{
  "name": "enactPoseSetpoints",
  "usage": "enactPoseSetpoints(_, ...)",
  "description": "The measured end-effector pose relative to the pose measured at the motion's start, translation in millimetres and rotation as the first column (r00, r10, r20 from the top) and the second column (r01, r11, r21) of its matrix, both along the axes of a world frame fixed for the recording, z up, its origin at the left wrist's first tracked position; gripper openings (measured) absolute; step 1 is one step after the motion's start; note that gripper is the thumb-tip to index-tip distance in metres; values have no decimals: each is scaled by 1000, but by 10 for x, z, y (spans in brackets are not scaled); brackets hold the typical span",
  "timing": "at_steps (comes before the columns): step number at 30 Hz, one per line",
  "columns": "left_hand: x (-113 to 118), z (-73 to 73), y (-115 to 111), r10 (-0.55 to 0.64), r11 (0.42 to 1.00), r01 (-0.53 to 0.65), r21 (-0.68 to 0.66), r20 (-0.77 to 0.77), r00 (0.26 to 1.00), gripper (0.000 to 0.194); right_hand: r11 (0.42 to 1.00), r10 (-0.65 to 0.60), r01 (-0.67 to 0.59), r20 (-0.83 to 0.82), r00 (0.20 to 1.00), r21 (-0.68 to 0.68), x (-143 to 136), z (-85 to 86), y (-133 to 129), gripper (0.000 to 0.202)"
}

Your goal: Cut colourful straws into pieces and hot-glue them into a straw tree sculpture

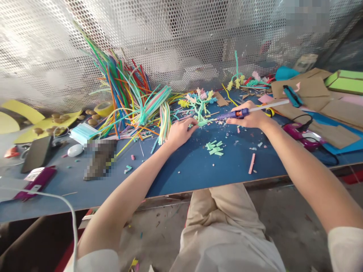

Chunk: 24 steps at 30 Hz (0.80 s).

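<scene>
My right hand [249,116] is wrapped round a purple hot glue gun [233,114], with a pale glue stick [270,106] sticking out of its back. The gun's nozzle points left, close to the light green foot of a small pipe-cleaner tree [200,107]. Pink, yellow and blue tufts top its green branches. My left hand [181,132] rests on the table with its fingertips closed at that light green foot; the exact grip is partly hidden. Nearer to me lie several short cut green pipe-cleaner pieces [214,147].
A big heap of coloured pipe cleaners [121,90] leans against the perforated metal screen [184,37]. Cardboard sheets [303,90], a teal cutter [292,96] and a magenta device with a black cable [303,136] lie right. A phone [36,153] and white mouse [75,150] lie left.
</scene>
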<state>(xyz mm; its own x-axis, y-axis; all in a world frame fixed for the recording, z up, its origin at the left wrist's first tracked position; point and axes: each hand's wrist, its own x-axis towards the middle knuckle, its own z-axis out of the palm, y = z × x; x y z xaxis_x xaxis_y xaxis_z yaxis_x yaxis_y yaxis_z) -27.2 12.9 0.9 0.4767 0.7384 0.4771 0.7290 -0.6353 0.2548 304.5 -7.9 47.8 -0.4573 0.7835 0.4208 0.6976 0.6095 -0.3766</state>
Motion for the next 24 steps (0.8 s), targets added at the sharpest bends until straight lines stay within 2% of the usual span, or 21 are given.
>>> enactPoseSetpoints(8, 22, 45, -38, -27, 998, 26, 50, 17, 999, 17, 999, -3, 3, 10, 1000, 32, -16, -26, 22, 59)
enactPoseSetpoints(15, 14, 20, -14, -11, 995, 4, 104, 63, 998, 23, 999, 4, -6, -34, 999, -50, -21, 2, 3, 59)
enactPoseSetpoints(19, 27, 29, -27, -4, 992, -5, 122, 76, 997, 27, 995, 13, -19, -56, 998, -94, 7, -29, 17, 50)
enactPoseSetpoints(24, 22, 16, -7, 3, 994, -11, 112, 66, 998, 28, 998, 36, -40, -81, 996, -53, 5, -72, 46, 54)
